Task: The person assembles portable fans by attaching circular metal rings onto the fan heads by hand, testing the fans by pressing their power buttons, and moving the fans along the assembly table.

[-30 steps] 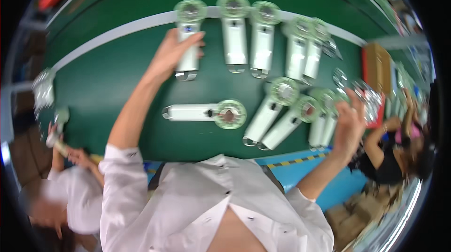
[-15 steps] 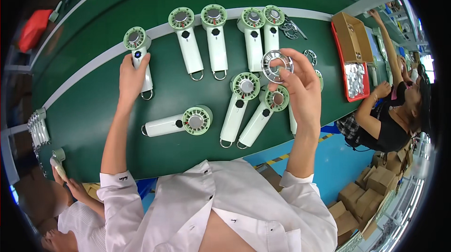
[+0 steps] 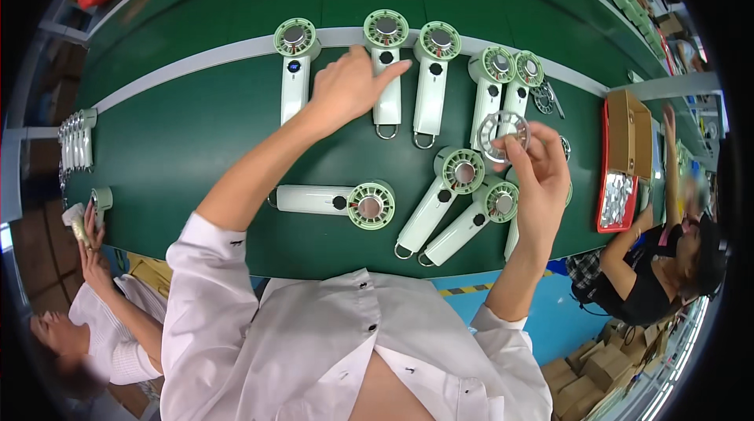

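Note:
My right hand (image 3: 542, 181) pinches a round silver, clear-looking fan grille (image 3: 484, 138) between thumb and fingers, raised above the table. My left hand (image 3: 345, 91) reaches to a pale green handheld fan (image 3: 387, 111) in the far row. Its thumb lies across that fan's upper handle and its index finger is stretched apart, not closed round the handle; the other fingers are partly hidden. Just left of this hand stands a fan with a lit display (image 3: 294, 87). Another fan (image 3: 430, 103) is to the right. One fan (image 3: 318, 200) lies sideways nearer me, its round head exposed.
Two fans (image 3: 428, 217) lie slanted near the front edge of the green table (image 3: 196, 138). Loose grilles (image 3: 542, 99) sit at the far right. A red tray (image 3: 603, 209) of small parts and a cardboard box (image 3: 628, 134) stand beyond. Co-workers sit on both sides.
My left hand has let go of the fan with the lit display and moved right to the neighbouring fan. My right hand keeps holding the grille. The whole view has shifted.

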The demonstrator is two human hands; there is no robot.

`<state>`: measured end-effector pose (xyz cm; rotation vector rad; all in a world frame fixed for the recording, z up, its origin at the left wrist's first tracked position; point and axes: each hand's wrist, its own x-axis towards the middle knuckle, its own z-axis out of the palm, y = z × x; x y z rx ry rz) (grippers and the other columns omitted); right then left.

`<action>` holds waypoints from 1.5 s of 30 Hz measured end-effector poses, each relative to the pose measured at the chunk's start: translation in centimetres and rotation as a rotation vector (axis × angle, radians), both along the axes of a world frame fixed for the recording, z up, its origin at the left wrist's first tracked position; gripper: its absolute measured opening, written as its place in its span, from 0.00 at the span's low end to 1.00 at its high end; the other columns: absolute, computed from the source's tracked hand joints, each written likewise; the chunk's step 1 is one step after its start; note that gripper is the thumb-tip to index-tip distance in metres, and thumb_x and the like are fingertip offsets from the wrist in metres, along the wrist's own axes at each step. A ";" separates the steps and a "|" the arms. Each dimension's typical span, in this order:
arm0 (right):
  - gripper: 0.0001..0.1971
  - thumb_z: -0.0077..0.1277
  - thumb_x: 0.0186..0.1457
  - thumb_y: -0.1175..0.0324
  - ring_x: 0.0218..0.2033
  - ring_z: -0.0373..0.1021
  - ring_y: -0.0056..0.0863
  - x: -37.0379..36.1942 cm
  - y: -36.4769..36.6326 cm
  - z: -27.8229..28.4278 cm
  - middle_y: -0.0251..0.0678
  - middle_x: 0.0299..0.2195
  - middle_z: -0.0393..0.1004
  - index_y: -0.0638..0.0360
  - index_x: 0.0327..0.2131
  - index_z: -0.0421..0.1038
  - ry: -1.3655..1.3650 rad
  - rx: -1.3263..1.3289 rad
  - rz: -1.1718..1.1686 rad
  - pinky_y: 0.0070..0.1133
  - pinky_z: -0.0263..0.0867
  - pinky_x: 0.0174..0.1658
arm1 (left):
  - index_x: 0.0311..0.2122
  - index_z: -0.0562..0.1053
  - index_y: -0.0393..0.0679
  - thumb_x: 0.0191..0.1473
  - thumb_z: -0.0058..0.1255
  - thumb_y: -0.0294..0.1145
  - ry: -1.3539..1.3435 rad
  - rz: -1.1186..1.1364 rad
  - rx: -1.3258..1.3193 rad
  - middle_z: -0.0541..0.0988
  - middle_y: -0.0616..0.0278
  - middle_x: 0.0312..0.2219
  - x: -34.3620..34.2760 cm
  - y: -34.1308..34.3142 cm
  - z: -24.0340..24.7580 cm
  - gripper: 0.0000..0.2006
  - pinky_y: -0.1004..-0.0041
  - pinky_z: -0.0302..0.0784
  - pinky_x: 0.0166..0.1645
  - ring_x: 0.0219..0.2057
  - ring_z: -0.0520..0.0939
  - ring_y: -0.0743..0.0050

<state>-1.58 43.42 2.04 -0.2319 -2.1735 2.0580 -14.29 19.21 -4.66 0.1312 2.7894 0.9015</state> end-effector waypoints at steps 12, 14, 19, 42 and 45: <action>0.12 0.47 0.62 0.80 0.33 0.67 0.17 1.2 -0.2 0.4 0.31 0.29 0.71 0.69 0.48 0.74 0.215 0.389 -0.052 0.15 0.61 0.39 | 0.47 0.60 0.28 0.57 0.57 0.37 -0.178 0.101 0.718 0.81 0.52 0.28 2.6 -1.1 4.9 0.25 0.72 0.79 0.28 0.22 0.83 0.71; 0.12 0.44 0.64 0.81 0.35 0.67 0.18 0.1 -1.0 0.7 0.33 0.33 0.71 0.68 0.47 0.76 0.342 0.431 -0.002 0.15 0.61 0.39 | 0.46 0.60 0.30 0.58 0.57 0.39 -0.246 0.050 0.743 0.79 0.56 0.26 4.9 -1.9 6.4 0.24 0.73 0.78 0.26 0.20 0.80 0.74; 0.24 0.54 0.60 0.76 0.48 0.71 0.29 -2.1 -7.3 2.3 0.41 0.55 0.63 0.63 0.60 0.66 0.579 0.662 -0.107 0.23 0.70 0.46 | 0.46 0.60 0.33 0.60 0.58 0.42 -0.335 0.130 0.904 0.77 0.60 0.26 10.4 -3.0 7.8 0.25 0.75 0.76 0.25 0.20 0.78 0.79; 0.34 0.59 0.50 0.82 0.55 0.65 0.32 -0.4 -14.5 2.5 0.37 0.58 0.58 0.59 0.62 0.63 0.117 0.185 0.464 0.28 0.70 0.55 | 0.45 0.58 0.33 0.59 0.58 0.44 -0.295 0.142 1.045 0.82 0.51 0.27 16.3 -7.6 5.6 0.26 0.73 0.73 0.27 0.24 0.81 0.72; 0.33 0.59 0.51 0.83 0.55 0.67 0.31 -0.2 -15.1 3.4 0.38 0.59 0.58 0.59 0.61 0.63 0.077 0.143 0.475 0.24 0.73 0.50 | 0.44 0.58 0.33 0.59 0.58 0.44 -0.244 0.141 1.021 0.81 0.51 0.27 16.5 -7.8 5.7 0.26 0.71 0.75 0.29 0.26 0.82 0.70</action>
